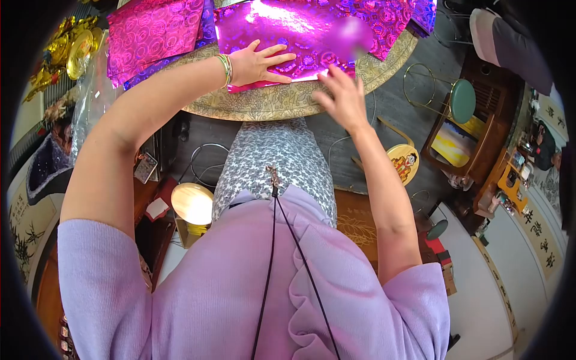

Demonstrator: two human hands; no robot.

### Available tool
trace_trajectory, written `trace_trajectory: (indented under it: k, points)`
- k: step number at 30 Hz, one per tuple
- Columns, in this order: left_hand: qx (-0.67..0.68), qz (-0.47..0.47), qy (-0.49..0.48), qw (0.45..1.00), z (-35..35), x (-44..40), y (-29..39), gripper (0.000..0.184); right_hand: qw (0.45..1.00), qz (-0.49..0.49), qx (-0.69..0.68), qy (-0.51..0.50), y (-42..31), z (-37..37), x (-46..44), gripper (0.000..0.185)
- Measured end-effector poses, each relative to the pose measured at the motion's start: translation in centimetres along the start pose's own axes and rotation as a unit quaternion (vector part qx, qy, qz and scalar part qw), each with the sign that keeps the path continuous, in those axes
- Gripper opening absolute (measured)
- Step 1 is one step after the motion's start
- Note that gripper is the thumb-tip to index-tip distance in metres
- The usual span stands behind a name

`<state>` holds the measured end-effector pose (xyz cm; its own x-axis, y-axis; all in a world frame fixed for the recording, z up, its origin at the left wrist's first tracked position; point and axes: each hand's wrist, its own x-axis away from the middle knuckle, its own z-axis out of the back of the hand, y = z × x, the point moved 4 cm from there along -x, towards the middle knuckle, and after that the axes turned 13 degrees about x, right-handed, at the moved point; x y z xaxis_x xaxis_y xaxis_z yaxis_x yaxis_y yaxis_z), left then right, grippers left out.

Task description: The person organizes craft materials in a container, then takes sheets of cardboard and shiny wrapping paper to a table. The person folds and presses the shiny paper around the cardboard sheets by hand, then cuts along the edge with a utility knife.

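Head cam: L hand splayed on foil, R hand half-spread; scroll txt illegible.

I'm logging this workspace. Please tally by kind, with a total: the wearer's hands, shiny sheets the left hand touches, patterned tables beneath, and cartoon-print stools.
Hands (left hand, right hand): 2
Pink sheet touched by the left: 1
Patterned table: 1
Cartoon-print stool: 1
Total: 5

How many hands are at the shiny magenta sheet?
2: the left hand spread on the magenta sheet, the right hand at its near edge. More may be out of frame.
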<state>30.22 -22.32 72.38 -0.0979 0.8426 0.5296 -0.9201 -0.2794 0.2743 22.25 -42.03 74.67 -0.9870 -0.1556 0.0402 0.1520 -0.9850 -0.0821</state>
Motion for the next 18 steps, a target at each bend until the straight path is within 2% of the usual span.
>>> trace_trajectory:
  k: [2,3,5,7,8,12,18]
  points:
    - [0.000,-0.003,0.010,1.000,-0.3,0.0,-0.2,0.095,0.993,-0.089,-0.057,0.061,1.5,1.1,-1.3,0.047]
    - [0.001,-0.001,0.010,1.000,-0.3,0.0,-0.2,0.095,0.993,-0.087,-0.058,0.060,1.8,1.3,-1.9,0.047]
    - [0.004,0.000,0.005,1.000,-0.3,0.0,-0.1,0.094,0.962,-0.224,-0.159,-0.003,3.7,0.8,-2.7,0.033]
    - [0.007,0.002,0.001,1.000,-0.2,0.0,-0.2,0.094,0.898,-0.353,-0.254,-0.066,5.4,-0.1,-3.0,0.020]
    - [0.008,0.004,0.000,1.000,-0.1,0.1,-0.2,0.094,0.898,-0.352,-0.255,-0.067,5.9,-0.3,-3.4,0.020]
    - [-0.001,0.010,-0.014,1.000,0.4,0.3,0.1,0.093,0.786,-0.385,-0.424,-0.233,7.6,-2.1,-3.5,0.014]
    - [0.003,0.012,-0.010,1.000,0.2,0.1,0.0,0.095,0.819,-0.339,-0.383,-0.260,8.0,-2.1,-4.2,0.013]
